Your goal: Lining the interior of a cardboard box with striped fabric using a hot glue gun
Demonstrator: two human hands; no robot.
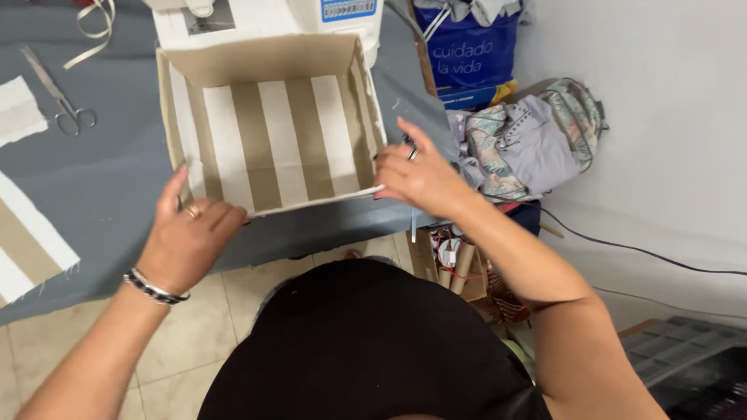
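A matt, woven beige-and-white striped cloth box [268, 132] is seen on smooth grey cloth [109, 187]; shiny metal scissors [58, 93] are seen nearby.

white wall [661, 62], beige tiled floor [187, 342], grey-covered table [101, 194].

Work table [117, 187], grey cloth cover
On it: striped fabric box [268, 132], scissors [58, 97], white sewing machine [264, 17], beige ribbon [93, 27], striped fabric pieces [27, 249].
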